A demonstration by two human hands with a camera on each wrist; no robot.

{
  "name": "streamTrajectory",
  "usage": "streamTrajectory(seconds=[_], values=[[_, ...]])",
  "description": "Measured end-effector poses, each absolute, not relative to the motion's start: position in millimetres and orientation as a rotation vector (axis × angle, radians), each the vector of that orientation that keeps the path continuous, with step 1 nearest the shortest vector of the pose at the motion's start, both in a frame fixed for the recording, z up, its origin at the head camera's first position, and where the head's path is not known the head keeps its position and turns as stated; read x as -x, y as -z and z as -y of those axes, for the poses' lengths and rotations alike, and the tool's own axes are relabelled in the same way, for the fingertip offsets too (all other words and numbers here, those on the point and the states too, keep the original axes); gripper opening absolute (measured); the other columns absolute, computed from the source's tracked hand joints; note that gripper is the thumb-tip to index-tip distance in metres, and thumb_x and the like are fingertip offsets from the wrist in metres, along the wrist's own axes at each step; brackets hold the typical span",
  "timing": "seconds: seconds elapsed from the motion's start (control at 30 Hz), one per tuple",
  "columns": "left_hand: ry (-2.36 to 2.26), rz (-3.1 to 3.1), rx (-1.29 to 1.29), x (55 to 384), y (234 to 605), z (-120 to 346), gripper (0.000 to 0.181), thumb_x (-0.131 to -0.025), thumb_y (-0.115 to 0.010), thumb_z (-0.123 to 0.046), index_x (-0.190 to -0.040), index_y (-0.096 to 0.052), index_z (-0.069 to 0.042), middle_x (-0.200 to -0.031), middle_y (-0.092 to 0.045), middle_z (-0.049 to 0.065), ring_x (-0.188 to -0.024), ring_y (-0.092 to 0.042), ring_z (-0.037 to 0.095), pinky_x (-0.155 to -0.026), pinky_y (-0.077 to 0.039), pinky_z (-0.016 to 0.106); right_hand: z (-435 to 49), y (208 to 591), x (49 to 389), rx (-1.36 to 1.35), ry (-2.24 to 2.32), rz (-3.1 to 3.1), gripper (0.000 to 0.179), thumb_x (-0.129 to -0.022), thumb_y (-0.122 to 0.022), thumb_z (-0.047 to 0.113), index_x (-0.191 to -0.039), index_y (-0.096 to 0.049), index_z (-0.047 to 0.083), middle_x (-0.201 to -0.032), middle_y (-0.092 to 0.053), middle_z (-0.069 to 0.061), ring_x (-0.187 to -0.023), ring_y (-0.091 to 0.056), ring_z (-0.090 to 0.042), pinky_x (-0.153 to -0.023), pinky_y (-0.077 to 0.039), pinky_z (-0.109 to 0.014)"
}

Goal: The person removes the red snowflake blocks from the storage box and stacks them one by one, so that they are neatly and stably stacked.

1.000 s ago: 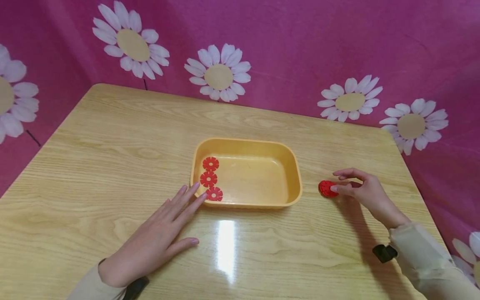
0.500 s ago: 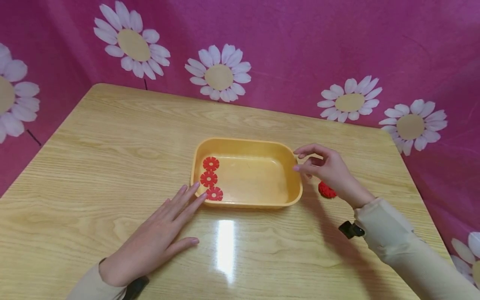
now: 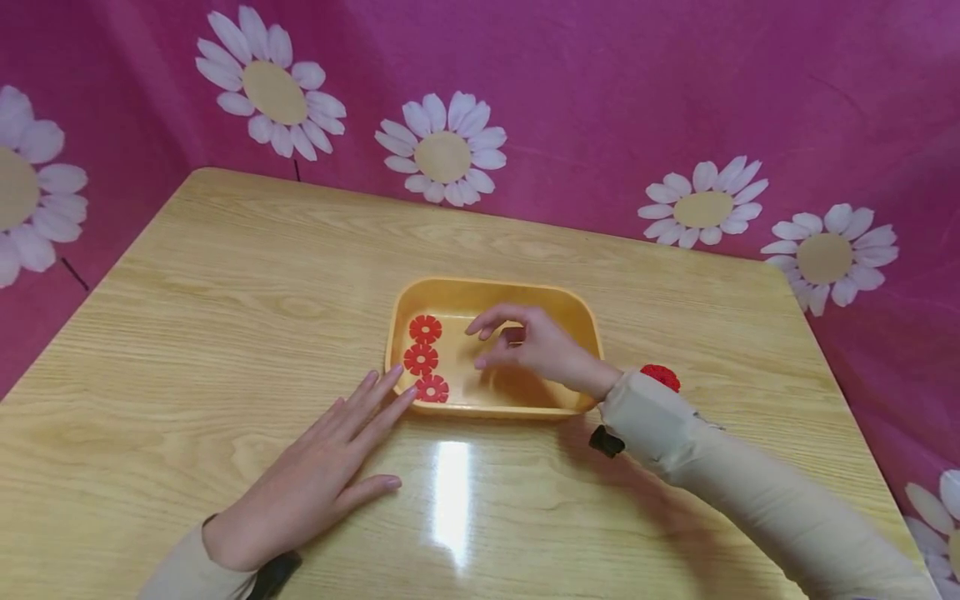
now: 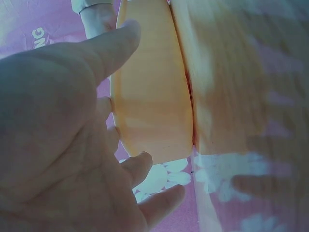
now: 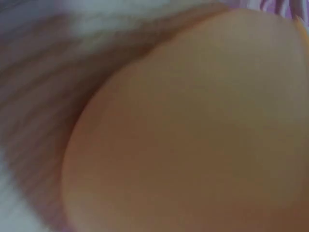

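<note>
My left hand (image 3: 311, 475) lies with fingers spread, two fingertips at the near left corner of a yellow plastic tray (image 3: 480, 412). In the left wrist view the tray's outer wall (image 4: 154, 92) stands just beyond the fingers. Inside, along the left side, three red notched discs with a centre hole, like snowflake building pieces (image 3: 422, 359), form a row. Over the tray's middle hovers my right hand (image 3: 551, 350), fingers loosely bent with a gap to the thumb; no red piece shows between them. To the tray's right sits a red stack of such discs (image 3: 662, 377), partly covered by the sleeve.
The tray stands on a light wood-grain table (image 3: 247, 317). Behind it hangs a magenta cloth (image 3: 570, 108) printed with white daisies. Black straps with small blocks sit at both wrists. The right wrist view is blurred, mostly the tray wall (image 5: 193, 125).
My right hand has moved left from the red disc stack, past the tray's right rim, to over its middle. The left hand and the row of three discs have stayed put.
</note>
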State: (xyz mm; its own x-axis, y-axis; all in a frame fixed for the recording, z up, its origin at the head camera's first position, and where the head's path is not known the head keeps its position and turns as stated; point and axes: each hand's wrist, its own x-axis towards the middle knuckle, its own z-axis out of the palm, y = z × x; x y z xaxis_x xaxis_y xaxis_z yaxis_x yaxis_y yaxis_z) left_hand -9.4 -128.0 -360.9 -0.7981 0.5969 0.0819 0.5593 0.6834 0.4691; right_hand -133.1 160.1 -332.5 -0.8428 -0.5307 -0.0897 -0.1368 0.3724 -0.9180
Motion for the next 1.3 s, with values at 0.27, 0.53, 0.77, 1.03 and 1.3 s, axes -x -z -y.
streamTrajectory(seconds=[0.27,0.53,0.77,1.03,1.3], values=[[-0.765,-2.811,-0.997,11,362,129,0.086,-0.094,-0.065,-0.042,-0.159,-0.011,-0.027,-0.165,0.001,-0.005,-0.15,-0.006,0.023,-0.111,-0.027,0.057,-129,348,129,0.764,1.233,-2.16,0.036,-0.081,-0.077,-0.003,-0.116,-0.068,0.002,-0.105,-0.066,-0.012,-0.068,-0.06,-0.02,-0.066,-0.055,-0.029],[-0.772,-2.801,-1.003,12,362,129,0.086,-0.094,-0.065,-0.041,-0.159,-0.011,-0.028,-0.165,0.002,-0.005,-0.15,-0.006,0.023,-0.112,-0.027,0.056,-117,351,126,0.877,1.013,-2.275,0.034,-0.082,-0.077,-0.001,-0.114,-0.071,0.006,-0.093,-0.057,-0.007,-0.07,-0.055,-0.011,-0.065,-0.053,-0.023],[-0.776,-2.807,-1.007,12,362,129,0.086,-0.093,-0.066,-0.04,-0.159,-0.012,-0.027,-0.165,0.0,-0.004,-0.15,-0.007,0.024,-0.111,-0.027,0.057,-111,351,126,0.904,0.951,-2.321,0.033,-0.081,-0.078,-0.001,-0.112,-0.07,0.006,-0.09,-0.056,-0.006,-0.071,-0.052,-0.012,-0.066,-0.05,-0.021],[-0.768,-2.798,-0.986,11,362,129,0.086,-0.094,-0.065,-0.041,-0.159,-0.011,-0.029,-0.165,0.002,-0.007,-0.15,-0.006,0.023,-0.112,-0.027,0.057,-107,352,127,0.891,0.922,-2.379,0.026,-0.079,-0.079,-0.002,-0.102,-0.068,0.006,-0.088,-0.055,-0.006,-0.075,-0.051,-0.015,-0.067,-0.047,-0.021],[-0.773,-2.799,-0.992,11,363,130,0.086,-0.093,-0.066,-0.042,-0.159,-0.012,-0.028,-0.165,0.001,-0.007,-0.15,-0.006,0.023,-0.112,-0.027,0.056,-106,353,125,0.972,0.945,-2.391,0.03,-0.077,-0.081,-0.002,-0.101,-0.064,0.005,-0.096,-0.06,-0.004,-0.084,-0.053,-0.015,-0.075,-0.05,-0.021]])
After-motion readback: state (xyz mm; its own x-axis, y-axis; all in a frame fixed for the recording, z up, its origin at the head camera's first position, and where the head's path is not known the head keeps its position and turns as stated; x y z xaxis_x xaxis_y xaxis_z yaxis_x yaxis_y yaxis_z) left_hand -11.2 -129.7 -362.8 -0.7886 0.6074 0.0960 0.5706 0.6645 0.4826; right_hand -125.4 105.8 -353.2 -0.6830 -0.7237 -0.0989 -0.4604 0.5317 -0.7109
